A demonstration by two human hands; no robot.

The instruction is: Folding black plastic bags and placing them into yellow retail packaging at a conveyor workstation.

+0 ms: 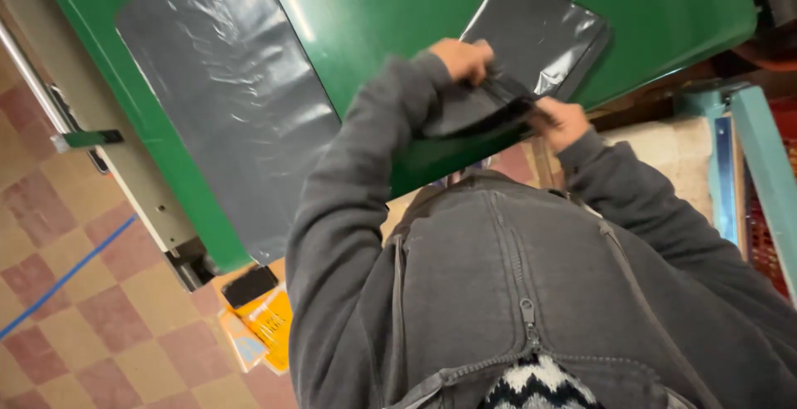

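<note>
Head view shows a dark grey plastic bag containing a flat rectangular item, resting on the green table near its front edge. Left hand is clenched on the bag's open end at the upper side of the fold; right hand pinches the same open end from the lower side, so the flap is gathered and stretched between both hands. Both sleeves belong to a grey zipped hoodie filling the lower centre. Well apart, on the left part of the table, a second grey plastic bag lies flat and unfolded, reaching the table's near edge. Below that edge, an orange and black packet lies on the checkered tile floor, which carries a blue tape line. A teal metal frame stands at the right
</note>
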